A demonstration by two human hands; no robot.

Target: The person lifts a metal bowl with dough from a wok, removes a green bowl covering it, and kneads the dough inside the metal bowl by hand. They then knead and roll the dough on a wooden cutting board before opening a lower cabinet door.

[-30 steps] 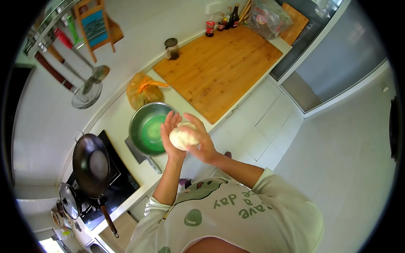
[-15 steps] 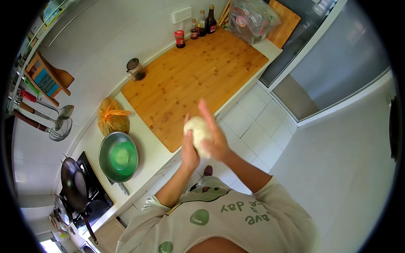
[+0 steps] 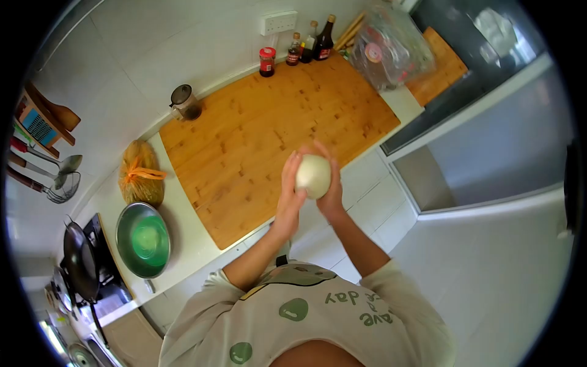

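A smooth, pale ball of dough (image 3: 313, 176) is held between my two hands, above the front edge of a large wooden board (image 3: 275, 122). My left hand (image 3: 289, 194) cups its left side, with the thumb resting low on the dough. On the other side my right hand (image 3: 332, 186) wraps round it, its fingertips partly hidden behind the ball and slightly blurred.
On the counter at the left stand a metal bowl with a green inside (image 3: 144, 240) and a tied bag (image 3: 142, 174). A wok (image 3: 81, 260) is on the stove. A lidded jug (image 3: 185, 103), red-lidded jar (image 3: 267, 62), bottles and a plastic bag (image 3: 391, 49) line the back.
My hands and the dough have moved away from the metal bowl to the board's front edge. The view has turned towards the board, and the dough looks rounder.
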